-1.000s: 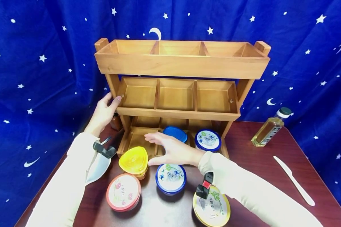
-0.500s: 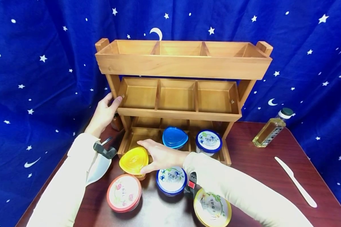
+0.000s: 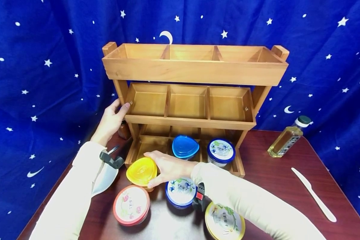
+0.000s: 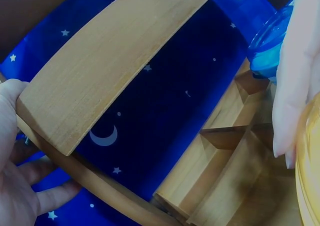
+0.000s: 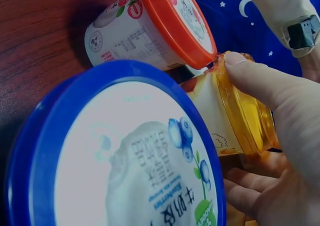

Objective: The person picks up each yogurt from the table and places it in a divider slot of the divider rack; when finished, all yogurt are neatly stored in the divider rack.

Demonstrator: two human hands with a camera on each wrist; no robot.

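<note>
My left hand (image 3: 109, 118) grips the left post of a three-tier wooden rack (image 3: 195, 71); in the left wrist view its thumb and fingers lie on either side of the wood. My right hand (image 3: 171, 166) holds a cup with a clear yellow lid (image 3: 141, 171), standing in front of the rack's lowest tier. Its thumb presses the lid's edge in the right wrist view, with fingers at the far side. A blue-lidded cup (image 3: 185, 146) sits in the middle compartment of the lowest tier. To its right stands a round cup with blueberries on the lid (image 3: 221, 150).
Near me stand a red-lidded cup (image 3: 131, 205), a blueberry cup (image 3: 180, 191) and a yellow-rimmed cup (image 3: 225, 221). An oil bottle (image 3: 285, 141) and a white knife (image 3: 313, 195) lie to the right. A white rounded object (image 3: 105, 180) is partly behind my left sleeve.
My right hand has moved left and down from above the blue-lidded cup and has taken hold of the yellow-lidded cup. My left hand stays on the rack post.
</note>
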